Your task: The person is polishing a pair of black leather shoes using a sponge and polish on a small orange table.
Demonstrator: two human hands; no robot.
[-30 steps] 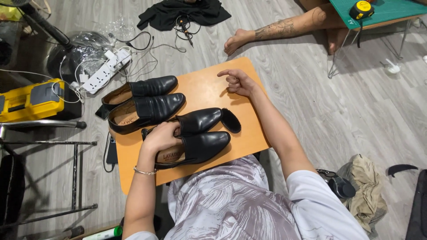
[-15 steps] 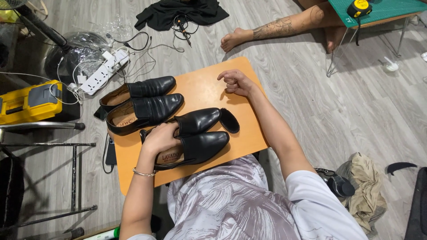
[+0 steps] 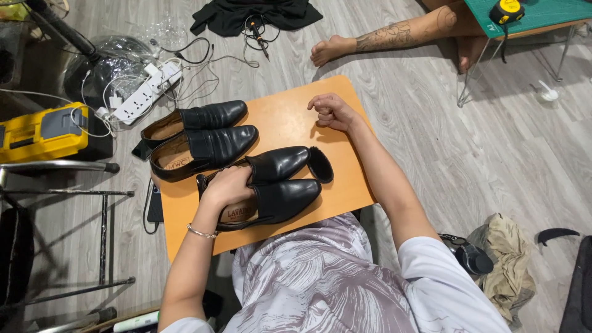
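Surface [image 3: 283, 120]: one orange-brown board at frame centre, carrying four black leather shoes and one brush.

Shoes, far pair: two, lying side by side at the left of the surface, toes pointing right — upper shoe [image 3: 197, 118], lower shoe [image 3: 206, 147].

Shoes, near pair: two, just below the far pair, toes right — rear shoe [image 3: 280, 163], front shoe [image 3: 287, 198]. The two touch along their sides.

Left hand [image 3: 227, 185]: lies over the openings of the near pair, fingers curled down on the shoes' collars, gripping them; one thin bracelet at the wrist.

Right hand [image 3: 333, 112]: rests at the upper right of the surface, fingers curled into a loose fist, holding nothing visible; well apart from the shoes.

Brush [image 3: 320, 164]: one, dark, oval, lying just beside the toe of the rear shoe.

Surroundings, upper left of frame: one white power strip [image 3: 145, 92] with tangled cables, one yellow toolbox [image 3: 43, 131]. Top centre: one black cloth [image 3: 256, 13]. Upper right: another person's bare leg [image 3: 382, 38] stretched on the floor, beside one green mat [image 3: 542, 12] bearing one yellow tape measure [image 3: 507, 10]. Lower right: one beige rag [image 3: 509, 259].
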